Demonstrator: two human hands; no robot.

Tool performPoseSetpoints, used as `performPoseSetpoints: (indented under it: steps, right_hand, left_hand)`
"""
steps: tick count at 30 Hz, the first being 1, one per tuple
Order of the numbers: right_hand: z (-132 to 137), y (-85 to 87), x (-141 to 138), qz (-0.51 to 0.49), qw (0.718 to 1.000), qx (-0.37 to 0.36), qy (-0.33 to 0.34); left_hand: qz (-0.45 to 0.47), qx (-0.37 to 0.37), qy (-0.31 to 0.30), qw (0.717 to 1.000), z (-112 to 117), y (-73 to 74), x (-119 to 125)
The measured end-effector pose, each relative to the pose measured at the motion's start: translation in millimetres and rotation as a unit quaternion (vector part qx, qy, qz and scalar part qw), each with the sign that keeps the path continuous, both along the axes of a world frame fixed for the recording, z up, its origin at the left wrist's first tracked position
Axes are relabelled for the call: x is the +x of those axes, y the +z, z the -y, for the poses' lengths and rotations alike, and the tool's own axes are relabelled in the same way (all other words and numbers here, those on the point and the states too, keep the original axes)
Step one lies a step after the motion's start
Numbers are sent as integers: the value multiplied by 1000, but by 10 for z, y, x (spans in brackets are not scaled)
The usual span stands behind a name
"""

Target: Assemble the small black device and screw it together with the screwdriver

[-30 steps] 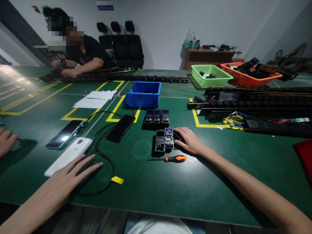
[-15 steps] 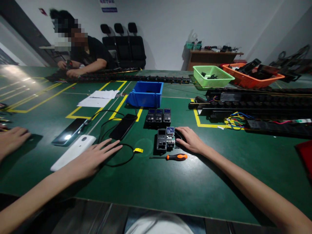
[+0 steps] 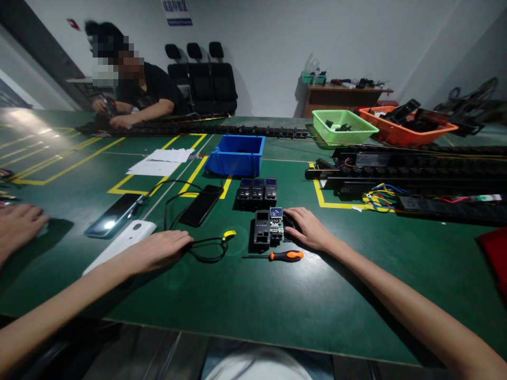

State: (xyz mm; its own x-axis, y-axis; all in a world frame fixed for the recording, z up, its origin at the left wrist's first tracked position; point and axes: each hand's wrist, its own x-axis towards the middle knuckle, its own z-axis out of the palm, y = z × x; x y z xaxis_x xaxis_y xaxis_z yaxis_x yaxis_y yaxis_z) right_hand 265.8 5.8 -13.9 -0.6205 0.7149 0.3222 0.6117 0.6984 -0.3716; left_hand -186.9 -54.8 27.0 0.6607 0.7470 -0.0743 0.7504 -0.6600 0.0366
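Note:
My left hand [image 3: 168, 249] is closed at the black cable [image 3: 208, 258], fingers drawn together on it near a yellow tag [image 3: 228, 235]. Its wrist is over a white phone [image 3: 122, 245]; a dark phone [image 3: 201, 205] lies just beyond. On the right, my right hand [image 3: 309, 228] curls thumb and fingers around a dark housing piece [image 3: 292, 224], partly hidden by the fingers. Beside that piece are a small circuit board [image 3: 276, 228] with a display and a black case [image 3: 262, 230]. An orange-and-black screwdriver [image 3: 287, 256] lies in front of them.
Behind the board stand several black display modules [image 3: 257, 193] and a blue bin [image 3: 237, 158]. Green [image 3: 344, 129] and orange [image 3: 410, 129] baskets and black rails with wires [image 3: 384, 196] are at right. Another person's hand [image 3: 19, 229] is at far left; a co-worker [image 3: 138, 95] sits opposite.
My left hand has gone from spread fingers to closed on the cable. The cable loop has bunched up and its yellow tag has shifted slightly upward. My right hand has stayed at the housing piece.

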Motion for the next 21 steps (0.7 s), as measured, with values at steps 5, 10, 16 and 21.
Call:
performPoseSetpoints:
  steps: [5, 10, 16, 21]
  right_hand:
    - [5, 6, -1, 5, 1000, 0, -2]
    - [17, 23, -5, 11, 1000, -1, -5]
    - [23, 24, -7, 17, 1000, 0, -9]
    - [12, 17, -1, 20, 1000, 1, -8]
  left_hand:
    - [36, 34, 38, 998, -190, 291, 64]
    - [53, 108, 122, 985, -724, 734, 186]
    - [32, 96, 95, 990, -1543, 654, 145]
    - [-23, 67, 92, 993, -2118, 359, 152]
